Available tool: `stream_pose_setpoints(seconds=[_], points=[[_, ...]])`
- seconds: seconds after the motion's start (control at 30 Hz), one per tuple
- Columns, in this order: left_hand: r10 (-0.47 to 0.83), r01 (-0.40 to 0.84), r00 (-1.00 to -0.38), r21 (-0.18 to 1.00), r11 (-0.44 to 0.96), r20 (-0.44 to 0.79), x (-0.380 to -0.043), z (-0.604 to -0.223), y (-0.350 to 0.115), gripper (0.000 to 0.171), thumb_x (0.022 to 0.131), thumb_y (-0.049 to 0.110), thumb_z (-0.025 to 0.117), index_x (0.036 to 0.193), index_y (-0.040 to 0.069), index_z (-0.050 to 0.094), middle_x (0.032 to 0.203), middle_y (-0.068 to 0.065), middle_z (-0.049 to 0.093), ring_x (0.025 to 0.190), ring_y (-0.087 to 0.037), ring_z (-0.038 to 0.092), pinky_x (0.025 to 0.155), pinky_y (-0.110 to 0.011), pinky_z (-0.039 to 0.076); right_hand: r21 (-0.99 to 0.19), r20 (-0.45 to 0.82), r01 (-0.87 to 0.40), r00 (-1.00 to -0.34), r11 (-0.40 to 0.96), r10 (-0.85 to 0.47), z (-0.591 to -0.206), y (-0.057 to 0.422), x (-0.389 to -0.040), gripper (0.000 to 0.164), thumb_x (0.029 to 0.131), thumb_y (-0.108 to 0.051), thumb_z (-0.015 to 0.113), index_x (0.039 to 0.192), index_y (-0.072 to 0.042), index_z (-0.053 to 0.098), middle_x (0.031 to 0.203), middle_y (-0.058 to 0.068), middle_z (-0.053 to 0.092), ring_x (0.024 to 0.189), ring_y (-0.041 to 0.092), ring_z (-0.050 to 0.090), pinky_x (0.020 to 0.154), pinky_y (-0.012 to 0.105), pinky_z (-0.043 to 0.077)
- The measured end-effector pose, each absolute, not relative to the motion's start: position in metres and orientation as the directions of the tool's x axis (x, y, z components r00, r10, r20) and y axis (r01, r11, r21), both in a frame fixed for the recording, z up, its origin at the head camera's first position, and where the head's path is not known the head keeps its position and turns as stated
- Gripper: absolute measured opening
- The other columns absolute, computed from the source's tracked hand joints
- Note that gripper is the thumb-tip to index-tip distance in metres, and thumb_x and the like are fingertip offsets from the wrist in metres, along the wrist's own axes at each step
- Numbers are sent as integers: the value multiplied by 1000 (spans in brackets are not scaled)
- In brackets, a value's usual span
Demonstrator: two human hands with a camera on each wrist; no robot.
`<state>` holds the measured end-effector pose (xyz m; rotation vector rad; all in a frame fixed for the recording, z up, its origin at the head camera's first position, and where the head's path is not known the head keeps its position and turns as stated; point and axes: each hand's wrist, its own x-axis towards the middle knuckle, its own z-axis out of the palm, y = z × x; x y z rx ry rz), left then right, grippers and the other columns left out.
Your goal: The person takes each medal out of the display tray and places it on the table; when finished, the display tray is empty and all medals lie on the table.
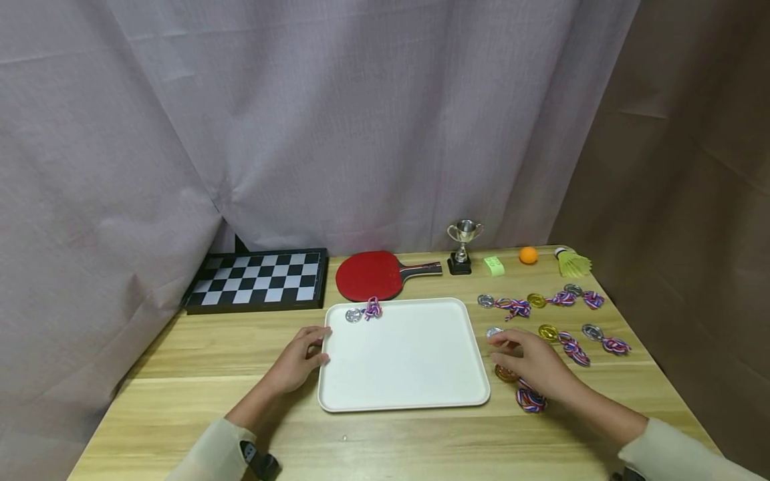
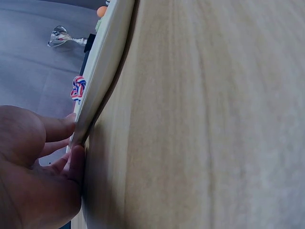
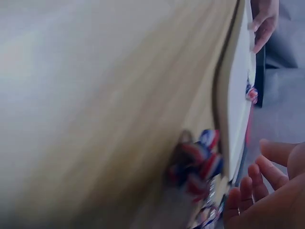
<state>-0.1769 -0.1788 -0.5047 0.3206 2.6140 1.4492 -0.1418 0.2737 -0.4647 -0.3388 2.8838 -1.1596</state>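
My left hand [image 1: 297, 361] rests at the left edge of a white tray [image 1: 403, 361], thumb and fingertips spread along its rim. In the left wrist view, fingers [image 2: 76, 160] touch the tray's side close above the wood. One silver medal [image 1: 353, 314] with a striped ribbon lies at the tray's far left corner. My right hand [image 1: 532, 361] hovers past the tray's right edge, fingers loosely bent with nothing between them. Under it show a silver medal [image 1: 494, 331], its ribbon hidden, and a bronze medal [image 1: 505, 373] with its bundled ribbon [image 1: 532, 400].
Several gold and silver medals, such as a gold one [image 1: 548, 333], lie at the right. Along the back stand a chessboard [image 1: 259, 279], red table tennis bat [image 1: 368, 275], trophy cup [image 1: 462, 246], green whistle [image 1: 494, 266], orange ball [image 1: 528, 255] and shuttlecock [image 1: 573, 262], before a curtain.
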Motion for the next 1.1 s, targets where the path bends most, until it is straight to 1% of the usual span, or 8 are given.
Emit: stream_pose_setpoints(seconds=[0.07,0.27,0.37,0.5,0.63,0.7,0.9,1.1], points=[[249,118,-968,849,514,-16,-177,-505,-179,48,96,-8,65,142,-7,55,143,-23,50,121,-36,60,102,-49,53,-693,76,-217,-970,688,-230,-460,263,-148,25,93,-11,77,117,-5,74,115,10,72,99,24,67,81,36,57],[249,119,-968,849,514,-15,-178,-506,-179,48,96,-8,65,143,-6,55,143,-22,49,121,-35,60,100,-46,55,-749,83,-270,-944,605,-319,-452,226,-169,26,93,-9,76,118,-4,73,116,12,72,104,30,63,79,31,53],[244,116,-970,847,519,-17,-179,-505,-178,49,95,-8,66,143,-6,55,143,-22,49,121,-34,60,100,-45,55,-768,77,-289,-928,572,-365,-451,205,-179,26,93,-9,75,119,-4,73,118,14,71,107,34,64,85,37,54],[239,111,-971,842,527,-22,-180,-504,-177,50,95,-8,66,144,-5,55,144,-21,49,122,-34,60,100,-44,55,-772,85,-328,-902,545,-424,-451,176,-194,27,93,-9,76,120,-3,72,119,14,72,104,32,67,89,44,54],[237,107,-971,839,533,-27,-180,-504,-178,50,95,-8,66,144,-5,55,144,-21,49,122,-35,60,99,-43,55,-785,66,-334,-883,522,-465,-453,150,-209,30,93,-9,75,122,-2,71,122,15,71,97,23,68,82,37,54],[236,106,-971,838,535,-27,-179,-503,-178,50,95,-7,66,144,-5,55,144,-21,49,122,-35,60,99,-44,55,-797,41,-316,-879,516,-475,-456,137,-217,33,93,-9,75,125,-2,71,123,15,71,91,19,66,74,30,54],[243,124,-970,839,530,-10,-178,-504,-179,49,96,-7,66,143,-5,55,144,-22,50,122,-35,60,101,-46,54,-833,-29,-260,-861,488,-507,-468,100,-239,40,94,-9,74,133,-4,68,121,16,69,71,19,63,53,27,53],[252,133,-968,849,511,0,-178,-509,-180,49,95,-7,66,143,-6,55,144,-23,49,122,-36,60,101,-46,54,-774,-18,-321,-851,546,-525,-475,73,-253,43,93,-7,74,136,-3,66,116,14,70,75,15,61,61,24,52]])
